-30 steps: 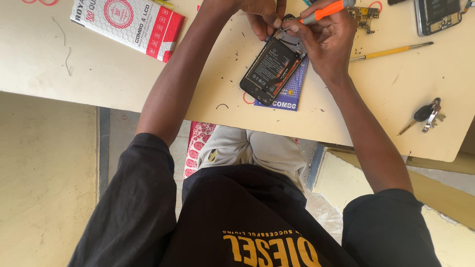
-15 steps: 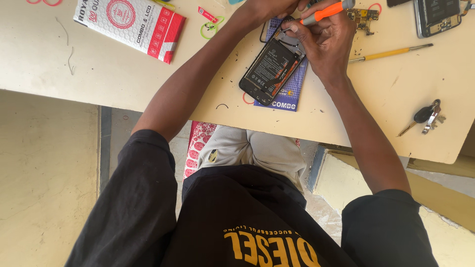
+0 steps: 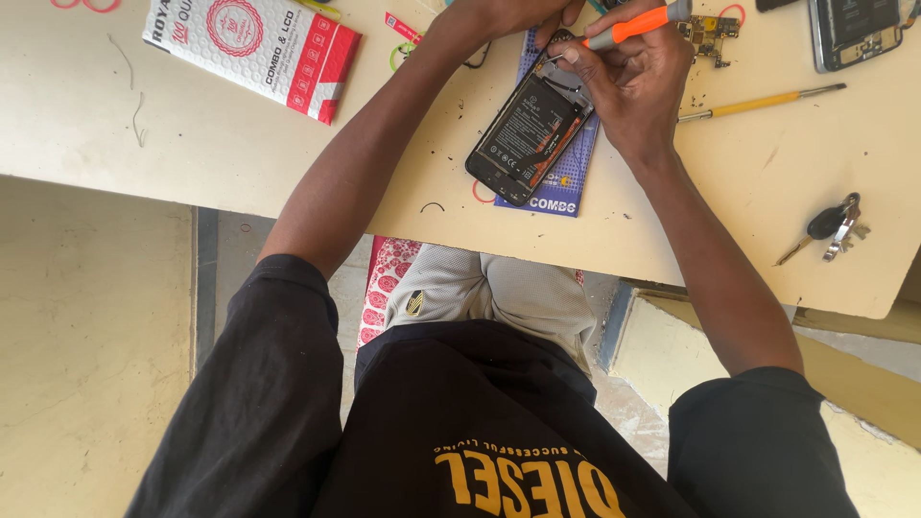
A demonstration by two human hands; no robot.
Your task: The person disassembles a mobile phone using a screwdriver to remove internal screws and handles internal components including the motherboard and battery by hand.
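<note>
**Head view: screwdriver tip at the top end of an opened phone**

Head camera looks down on the right hand [image 3: 633,82], its fingers pressed together around an orange-handled screwdriver with a grey cap [image 3: 633,21]. The tool slants down and left, so its tip meets the upper end of the black smartphone with its back cover off [image 3: 528,134]. That phone lies directly below and left of the grip, its long axis running diagonally from the lower left up towards the hand. The left hand [image 3: 504,14] rests at the phone's top edge, just left of the right hand; whether its fingers pinch anything I cannot tell, since the frame cuts them off. Both hands crowd the same end, the right one slightly nearer the tip's contact point.

Under the phone sits a blue perforated card [image 3: 566,177]. Left of the phone lies a red and white padded envelope [image 3: 254,48]; right of it, a yellow-handled brush [image 3: 758,101], and further right a bunch of keys [image 3: 830,225]. All rest on the cream table [image 3: 192,144].
</note>
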